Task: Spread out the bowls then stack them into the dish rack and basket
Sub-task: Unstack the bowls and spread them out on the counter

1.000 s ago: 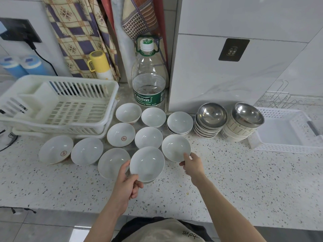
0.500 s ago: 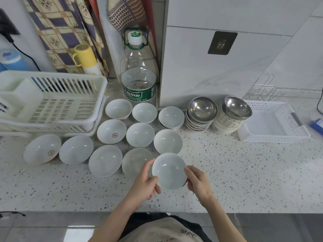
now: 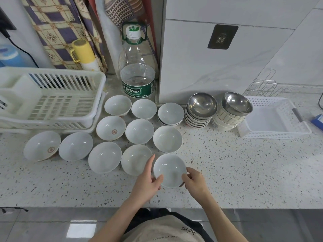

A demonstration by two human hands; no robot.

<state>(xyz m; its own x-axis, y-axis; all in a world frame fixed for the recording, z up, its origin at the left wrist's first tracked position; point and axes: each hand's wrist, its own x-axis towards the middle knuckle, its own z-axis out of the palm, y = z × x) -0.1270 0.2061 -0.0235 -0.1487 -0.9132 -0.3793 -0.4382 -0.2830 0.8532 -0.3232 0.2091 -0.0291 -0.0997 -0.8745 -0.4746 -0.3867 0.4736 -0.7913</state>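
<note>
Both hands hold one white bowl [image 3: 170, 169] near the counter's front edge. My left hand [image 3: 148, 182] grips its left rim with the thumb inside, and my right hand [image 3: 194, 180] pinches its right rim. Several white bowls [image 3: 139, 131] lie spread out on the speckled counter [image 3: 244, 168] to the left and behind. A short stack of white bowls [image 3: 171, 114] stands further back. To its right are a stack topped by a steel bowl [image 3: 201, 106] and another stack with a steel bowl on top [image 3: 235, 103]. The white dish rack [image 3: 52, 100] sits at the left, the white basket [image 3: 277, 117] at the right.
A large water bottle [image 3: 138, 67] stands behind the bowls against a white panel. A yellow mug [image 3: 83, 53] and hanging cloths are at the back left. A wire rack [image 3: 264, 86] lies behind the basket. A blue object [image 3: 318, 119] is at the right edge.
The left hand set one bowl down in the front row; now both hands hold a bowl just right of it, lower and closer to the counter's surface than half a second ago.
</note>
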